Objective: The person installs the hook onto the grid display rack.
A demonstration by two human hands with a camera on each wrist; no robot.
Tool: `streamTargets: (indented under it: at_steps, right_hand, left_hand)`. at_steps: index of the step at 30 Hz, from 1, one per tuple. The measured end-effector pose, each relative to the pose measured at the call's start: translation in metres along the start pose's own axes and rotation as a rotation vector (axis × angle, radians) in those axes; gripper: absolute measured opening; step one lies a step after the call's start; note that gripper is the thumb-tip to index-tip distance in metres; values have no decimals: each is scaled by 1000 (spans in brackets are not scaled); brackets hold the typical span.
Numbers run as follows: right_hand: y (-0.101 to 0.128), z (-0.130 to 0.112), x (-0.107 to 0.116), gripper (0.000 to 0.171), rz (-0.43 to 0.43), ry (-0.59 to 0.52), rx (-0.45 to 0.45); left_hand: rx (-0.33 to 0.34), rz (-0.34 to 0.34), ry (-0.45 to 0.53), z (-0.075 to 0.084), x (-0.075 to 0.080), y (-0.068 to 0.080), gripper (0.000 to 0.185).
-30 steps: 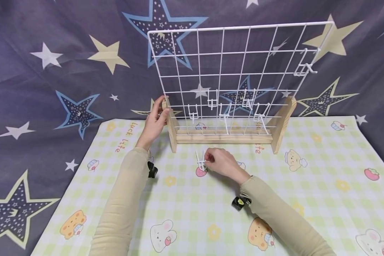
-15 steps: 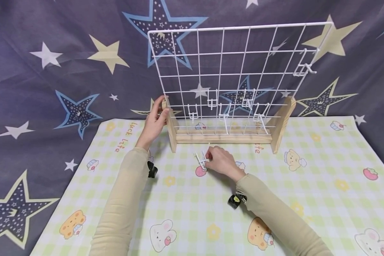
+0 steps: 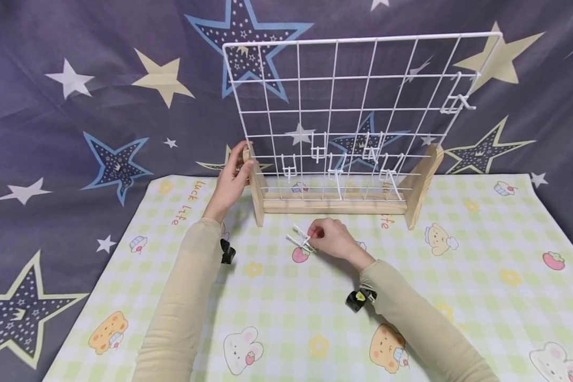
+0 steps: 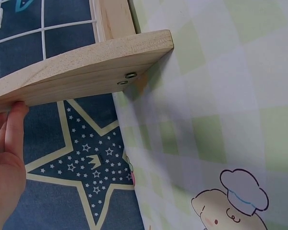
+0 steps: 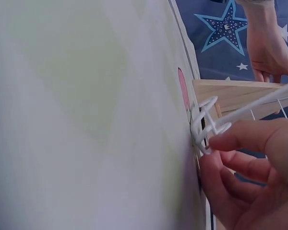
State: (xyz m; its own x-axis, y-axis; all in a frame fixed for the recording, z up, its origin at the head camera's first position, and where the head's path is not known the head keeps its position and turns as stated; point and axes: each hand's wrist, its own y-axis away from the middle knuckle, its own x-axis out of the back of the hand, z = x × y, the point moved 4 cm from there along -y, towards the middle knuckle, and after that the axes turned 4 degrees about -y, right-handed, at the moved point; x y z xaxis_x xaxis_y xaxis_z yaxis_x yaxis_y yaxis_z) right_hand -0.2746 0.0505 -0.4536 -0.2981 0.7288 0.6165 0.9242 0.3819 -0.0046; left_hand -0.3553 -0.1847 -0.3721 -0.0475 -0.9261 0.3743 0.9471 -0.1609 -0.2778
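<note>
A white wire grid (image 3: pixel 363 39) stands upright in a wooden stand, whose left side panel (image 3: pixel 256 196) my left hand (image 3: pixel 230 180) grips near the top. In the left wrist view, the fingers (image 4: pixel 15 129) touch the panel's edge (image 4: pixel 81 72). My right hand (image 3: pixel 333 239) pinches a white wire hook (image 3: pixel 304 243) just over the tabletop, in front of the stand. Its two long prongs point left and away from me. The right wrist view shows thumb and fingertips around the looped end of that hook (image 5: pixel 201 122); part of it is hidden by the fingers.
Several white hooks hang on the lower rows of the grid, among them a double-pronged hook (image 3: pixel 318 151). Another hook (image 3: pixel 456 102) hangs at the upper right. A checked cloth (image 3: pixel 277 313) covers the table; a star-patterned curtain (image 3: pixel 124 32) hangs behind.
The right hand has turned the hook, so its prongs swing from pointing mostly away to pointing further left. The left hand keeps its grip on the side panel.
</note>
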Motion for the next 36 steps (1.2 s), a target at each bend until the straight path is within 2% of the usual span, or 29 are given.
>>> streamTargets:
  at_steps: [4,7,14,21,26,36]
  right_hand:
    - [1,1,1,5,-23,-43,30]
    - [2,1,1,8,-47,-94,53]
    - [2,2,0,30,-92,-226,43]
    - [-1,5,0,24,-107,-290,14]
    - [-5,7,-1,15,-85,-290,27]
    - [-10,6,2,7,-44,-191,-10]
  left_hand:
    - [6,-18,8,17,1,5,50]
    - [1,-20,5,23,1,8,49]
    - [13,-5,3,-3,2,-1,51]
    - [-19,5,-15,-9,1,-3,51]
    - [-24,5,-16,-9,1,-3,51]
    - [-22,-4,-4,-7,0,-3,51]
